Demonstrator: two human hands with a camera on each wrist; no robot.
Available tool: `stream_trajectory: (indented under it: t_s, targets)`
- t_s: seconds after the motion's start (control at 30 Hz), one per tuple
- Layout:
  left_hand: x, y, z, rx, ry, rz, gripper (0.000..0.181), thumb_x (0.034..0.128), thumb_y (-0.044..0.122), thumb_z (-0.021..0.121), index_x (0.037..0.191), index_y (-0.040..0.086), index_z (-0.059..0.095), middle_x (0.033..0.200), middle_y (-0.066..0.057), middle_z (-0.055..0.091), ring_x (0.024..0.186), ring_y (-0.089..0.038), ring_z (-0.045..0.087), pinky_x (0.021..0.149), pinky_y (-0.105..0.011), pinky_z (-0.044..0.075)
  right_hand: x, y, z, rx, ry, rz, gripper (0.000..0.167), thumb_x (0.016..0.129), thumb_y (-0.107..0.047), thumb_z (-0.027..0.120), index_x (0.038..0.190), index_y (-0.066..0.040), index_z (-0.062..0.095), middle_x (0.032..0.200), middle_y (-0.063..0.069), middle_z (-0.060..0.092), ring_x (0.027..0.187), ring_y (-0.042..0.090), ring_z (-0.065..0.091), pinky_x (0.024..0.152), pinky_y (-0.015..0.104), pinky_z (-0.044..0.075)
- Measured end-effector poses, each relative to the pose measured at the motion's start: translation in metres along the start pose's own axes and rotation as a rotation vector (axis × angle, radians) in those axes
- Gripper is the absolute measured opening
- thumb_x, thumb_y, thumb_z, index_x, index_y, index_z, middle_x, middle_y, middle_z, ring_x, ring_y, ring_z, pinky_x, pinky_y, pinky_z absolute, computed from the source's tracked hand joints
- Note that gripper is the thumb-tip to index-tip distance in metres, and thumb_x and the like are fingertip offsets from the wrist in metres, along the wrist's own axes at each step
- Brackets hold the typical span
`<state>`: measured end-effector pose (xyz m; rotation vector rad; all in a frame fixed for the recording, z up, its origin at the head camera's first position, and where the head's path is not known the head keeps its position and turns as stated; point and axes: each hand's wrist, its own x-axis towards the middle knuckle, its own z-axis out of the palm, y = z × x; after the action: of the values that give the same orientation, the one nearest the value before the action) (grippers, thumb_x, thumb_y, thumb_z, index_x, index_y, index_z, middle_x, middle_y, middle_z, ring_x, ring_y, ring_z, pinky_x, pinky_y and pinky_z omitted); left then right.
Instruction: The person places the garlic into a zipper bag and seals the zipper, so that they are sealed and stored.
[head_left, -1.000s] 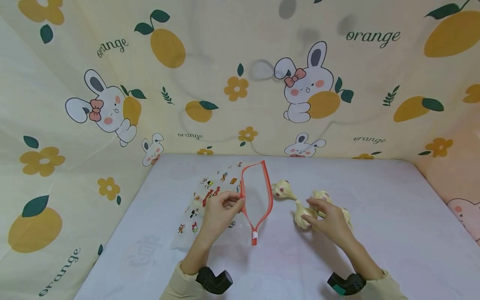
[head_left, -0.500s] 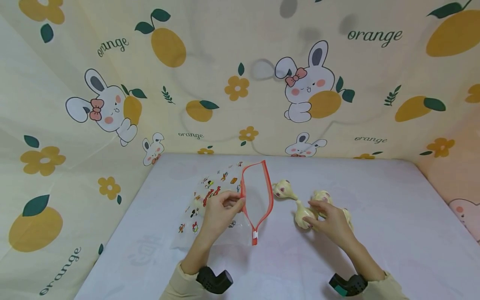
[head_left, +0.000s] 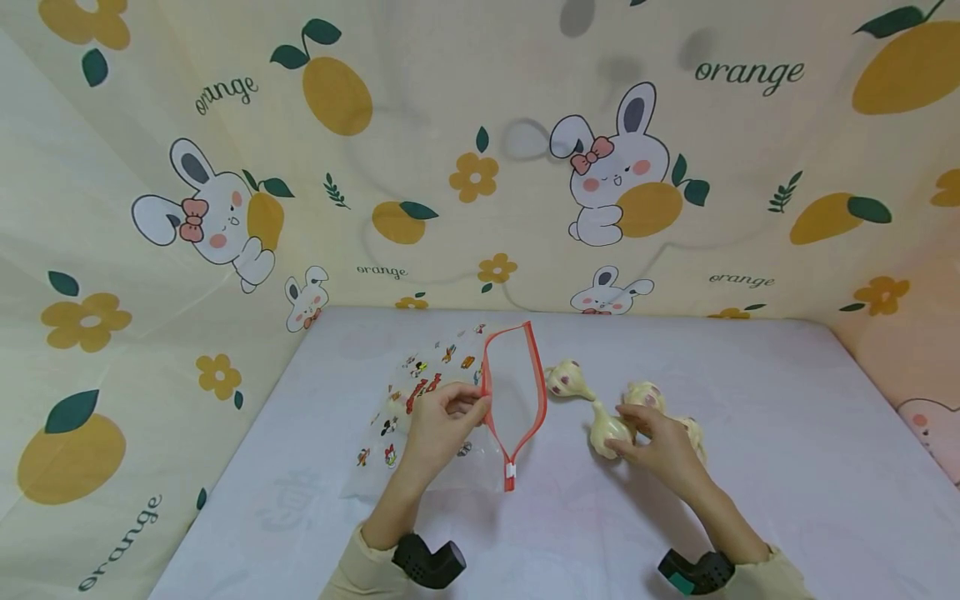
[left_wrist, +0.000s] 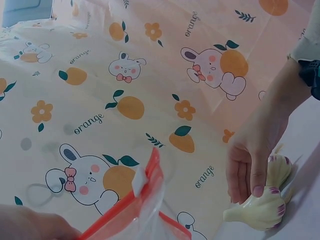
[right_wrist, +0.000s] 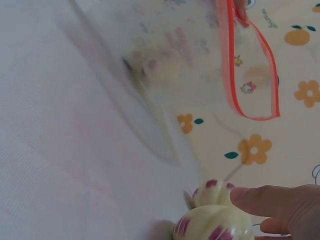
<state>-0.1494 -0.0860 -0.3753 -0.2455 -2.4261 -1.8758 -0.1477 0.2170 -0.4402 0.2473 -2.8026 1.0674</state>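
My left hand [head_left: 441,421] pinches the red zip edge [head_left: 538,379] of a clear zip bag [head_left: 431,358] printed with small cartoon figures. The bag's mouth gapes to the right, its white slider [head_left: 510,471] at the near end. Through the film in the right wrist view shows a blurred pale shape [right_wrist: 157,67] with purplish marks. My right hand [head_left: 663,446] holds a garlic bulb [head_left: 606,432], thumb on its near side and fingers beyond. More bulbs lie close by: one [head_left: 564,377] near the bag's mouth, one [head_left: 645,392] behind the fingers, another [head_left: 696,433] partly hidden by the hand.
A white cloth [head_left: 810,467] covers the table. Behind and at the sides hangs a cream sheet [head_left: 420,100] printed with rabbits, oranges and flowers. Each wrist wears a black camera, one [head_left: 429,561] on the left and one [head_left: 696,571] on the right.
Hardly anything differs. Both hands, the bag and the garlic bulbs stay in place, with only a tiny shift of the right hand and the view.
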Motion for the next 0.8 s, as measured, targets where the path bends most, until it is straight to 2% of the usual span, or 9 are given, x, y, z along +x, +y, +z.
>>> stream_trajectory:
  t_s: [0.37, 0.53, 0.6, 0.7, 0.8]
  targets:
    - [0.000, -0.001, 0.000, -0.008, -0.005, -0.002, 0.012, 0.0844, 0.006, 0.071, 0.095, 0.000, 0.072, 0.085, -0.019, 0.072, 0.066, -0.009, 0.069, 0.060, -0.012, 0.052, 0.002, 0.006, 0.005, -0.008, -0.043, 0.011, 0.061, 0.072, -0.012, 0.083, 0.122, 0.010, 0.057, 0.121, 0.033, 0.061, 0.102, 0.047, 0.065, 0.086, 0.050, 0.056]
    - [0.000, -0.002, 0.000, -0.006, -0.006, -0.004, 0.012, 0.0844, 0.006, 0.071, 0.095, 0.001, 0.072, 0.086, -0.019, 0.072, 0.066, -0.009, 0.069, 0.060, -0.012, 0.051, 0.001, 0.009, 0.006, 0.004, -0.048, -0.002, 0.067, 0.067, -0.018, 0.087, 0.120, 0.011, 0.057, 0.121, 0.034, 0.060, 0.100, 0.047, 0.065, 0.083, 0.049, 0.057]
    - [0.000, -0.002, 0.000, -0.005, -0.007, -0.003, 0.012, 0.0845, 0.006, 0.071, 0.095, 0.001, 0.072, 0.086, -0.019, 0.072, 0.066, -0.008, 0.068, 0.060, -0.012, 0.051, 0.002, 0.014, 0.009, 0.002, -0.019, -0.020, 0.067, 0.064, -0.020, 0.089, 0.117, 0.009, 0.060, 0.117, 0.032, 0.063, 0.097, 0.042, 0.067, 0.079, 0.044, 0.058]
    - [0.001, -0.002, 0.000, -0.005, -0.008, 0.001, 0.012, 0.0846, 0.006, 0.071, 0.095, 0.000, 0.072, 0.086, -0.019, 0.072, 0.066, -0.008, 0.068, 0.060, -0.012, 0.051, 0.001, 0.016, 0.012, -0.013, 0.006, -0.040, 0.064, 0.062, -0.017, 0.089, 0.113, 0.009, 0.061, 0.113, 0.030, 0.065, 0.095, 0.038, 0.066, 0.076, 0.044, 0.058]
    - [0.001, -0.002, 0.000, -0.005, -0.008, 0.002, 0.012, 0.0848, 0.006, 0.071, 0.095, 0.001, 0.072, 0.086, -0.019, 0.072, 0.066, -0.008, 0.068, 0.060, -0.012, 0.051, 0.001, 0.015, 0.011, -0.026, -0.003, -0.026, 0.063, 0.062, -0.016, 0.089, 0.114, 0.008, 0.062, 0.113, 0.027, 0.066, 0.096, 0.035, 0.065, 0.077, 0.041, 0.056]
